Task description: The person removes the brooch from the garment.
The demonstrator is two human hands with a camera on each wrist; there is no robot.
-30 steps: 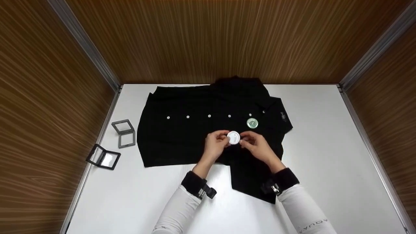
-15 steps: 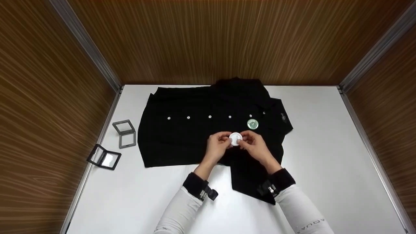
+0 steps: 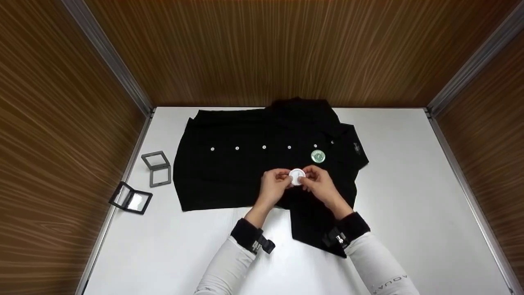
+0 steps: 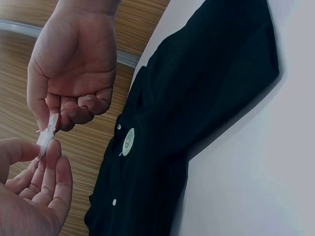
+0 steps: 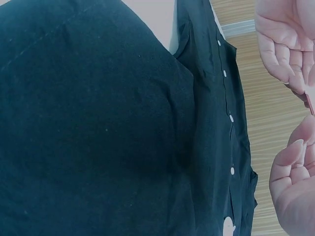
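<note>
In the head view my left hand [image 3: 273, 185] and right hand [image 3: 321, 186] pinch a round pin badge [image 3: 297, 177] from its two sides. Its white back faces up, and the right thumb lies over part of it. Seen edge-on in the left wrist view, the badge [image 4: 47, 135] shows a red rim and a thin pin standing off its back. Both hands hold it above a black short-sleeved shirt [image 3: 237, 176], which lies flat with its collar to the right. A green-and-white round badge [image 3: 318, 156] sits on the shirt beside the button row.
Two open hinged display frames, one grey [image 3: 159, 168] and one black [image 3: 131, 198], lie on the white table [image 3: 409, 184] left of the shirt. Wood-grain panels [image 3: 262, 53] enclose the table at the back and both sides.
The badge and both hands have shifted slightly right and toward me. My right thumb has come onto the badge's white back. The shirt and frames stay put.
</note>
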